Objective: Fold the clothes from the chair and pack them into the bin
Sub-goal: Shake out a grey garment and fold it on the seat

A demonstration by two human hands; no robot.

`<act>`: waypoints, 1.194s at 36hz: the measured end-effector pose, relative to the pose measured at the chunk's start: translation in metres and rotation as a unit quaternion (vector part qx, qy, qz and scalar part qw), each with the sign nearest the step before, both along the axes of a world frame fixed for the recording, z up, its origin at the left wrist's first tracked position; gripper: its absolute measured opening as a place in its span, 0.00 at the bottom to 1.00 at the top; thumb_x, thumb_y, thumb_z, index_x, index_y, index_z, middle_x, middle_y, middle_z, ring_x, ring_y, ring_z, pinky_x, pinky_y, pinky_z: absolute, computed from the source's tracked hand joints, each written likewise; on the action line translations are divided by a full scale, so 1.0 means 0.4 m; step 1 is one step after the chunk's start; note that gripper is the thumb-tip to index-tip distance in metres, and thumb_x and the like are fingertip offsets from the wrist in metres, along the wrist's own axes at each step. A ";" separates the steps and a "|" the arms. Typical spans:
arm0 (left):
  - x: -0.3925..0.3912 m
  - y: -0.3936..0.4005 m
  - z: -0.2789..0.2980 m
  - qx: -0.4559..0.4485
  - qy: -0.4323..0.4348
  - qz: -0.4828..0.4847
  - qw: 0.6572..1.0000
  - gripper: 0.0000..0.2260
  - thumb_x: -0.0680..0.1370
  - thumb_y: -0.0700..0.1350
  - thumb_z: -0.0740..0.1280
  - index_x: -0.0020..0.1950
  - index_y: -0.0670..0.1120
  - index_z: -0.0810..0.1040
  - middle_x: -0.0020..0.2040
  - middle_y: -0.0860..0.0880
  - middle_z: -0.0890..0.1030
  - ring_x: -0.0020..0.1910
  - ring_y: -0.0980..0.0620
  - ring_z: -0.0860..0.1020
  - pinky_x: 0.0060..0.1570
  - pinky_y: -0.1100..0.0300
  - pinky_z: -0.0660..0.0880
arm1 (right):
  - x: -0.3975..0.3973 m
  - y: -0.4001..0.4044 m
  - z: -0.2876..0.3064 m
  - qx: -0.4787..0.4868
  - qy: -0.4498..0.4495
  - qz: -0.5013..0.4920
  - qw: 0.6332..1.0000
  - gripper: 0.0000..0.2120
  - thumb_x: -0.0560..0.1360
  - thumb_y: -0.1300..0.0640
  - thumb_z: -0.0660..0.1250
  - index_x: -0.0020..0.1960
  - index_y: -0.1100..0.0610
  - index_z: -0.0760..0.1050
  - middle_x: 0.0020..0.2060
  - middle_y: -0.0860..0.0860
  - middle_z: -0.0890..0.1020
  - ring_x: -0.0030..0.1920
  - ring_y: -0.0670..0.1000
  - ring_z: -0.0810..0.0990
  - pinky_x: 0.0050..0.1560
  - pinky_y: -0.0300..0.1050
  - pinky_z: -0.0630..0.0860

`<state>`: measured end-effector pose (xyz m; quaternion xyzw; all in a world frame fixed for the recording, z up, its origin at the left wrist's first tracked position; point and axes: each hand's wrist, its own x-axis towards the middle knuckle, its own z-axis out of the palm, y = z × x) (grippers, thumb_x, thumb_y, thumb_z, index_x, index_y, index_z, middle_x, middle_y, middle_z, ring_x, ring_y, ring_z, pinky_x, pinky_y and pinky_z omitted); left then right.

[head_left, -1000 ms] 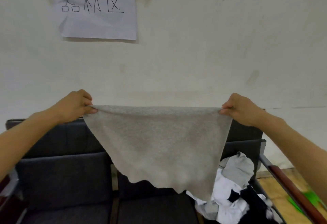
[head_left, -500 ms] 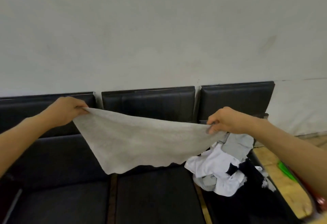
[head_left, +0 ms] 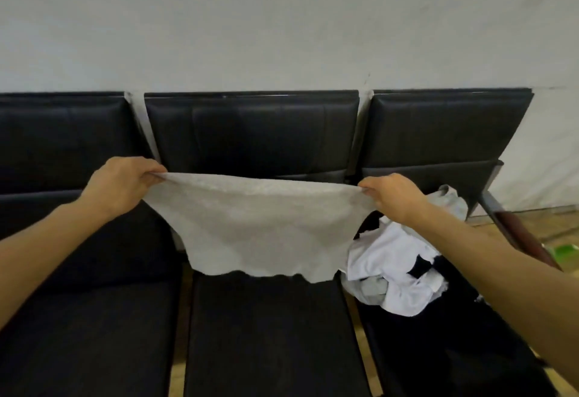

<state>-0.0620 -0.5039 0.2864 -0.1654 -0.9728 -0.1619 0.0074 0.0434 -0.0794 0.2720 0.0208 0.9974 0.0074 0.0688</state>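
Both hands (head_left: 120, 185) (head_left: 396, 199) pinching grey cloth (head_left: 257, 224) above black chair (head_left: 266, 327)

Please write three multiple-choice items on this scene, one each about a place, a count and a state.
1. Where does the pile of clothes lie?
A. on the left seat
B. on the right seat
C. on the floor

2. How many seat backs of the black bench show?
A. two
B. three
C. five

3. How is the grey cloth held?
A. stretched in the air between both hands
B. spread flat on a seat
C. bunched in one fist

Answers:
1 B: the heap rests on the rightmost seat, beside the armrest.
2 B: three backs stand side by side along the wall.
3 A: the left hand and right hand each pinch a top corner, and the rest hangs down.
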 end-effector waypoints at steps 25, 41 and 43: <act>0.700 -0.037 -0.620 -0.106 -0.162 -0.019 0.981 0.10 0.78 0.44 0.65 0.57 0.53 0.81 0.56 0.55 0.79 0.55 0.57 0.75 0.57 0.64 0.70 | 0.597 -0.065 -0.632 -0.053 -0.147 0.154 0.976 0.10 0.79 0.59 0.59 0.54 0.56 0.78 0.49 0.54 0.79 0.50 0.55 0.80 0.50 0.47 0.77; 0.954 -0.092 -0.956 -0.129 -0.291 -0.004 0.948 0.08 0.79 0.46 0.63 0.55 0.53 0.80 0.47 0.58 0.76 0.47 0.61 0.75 0.45 0.73 0.67 | 0.817 -0.091 -0.927 -0.111 -0.232 0.065 0.964 0.08 0.80 0.59 0.56 0.52 0.55 0.73 0.47 0.51 0.80 0.43 0.49 0.76 0.43 0.41 0.71; 0.927 -0.097 -0.952 -0.083 -0.262 0.029 0.961 0.06 0.77 0.42 0.67 0.48 0.50 0.82 0.40 0.58 0.74 0.39 0.62 0.72 0.37 0.73 0.65 | 0.800 -0.085 -0.925 -0.117 -0.209 0.038 0.970 0.07 0.80 0.61 0.58 0.56 0.54 0.72 0.48 0.51 0.79 0.44 0.49 0.75 0.44 0.41 0.71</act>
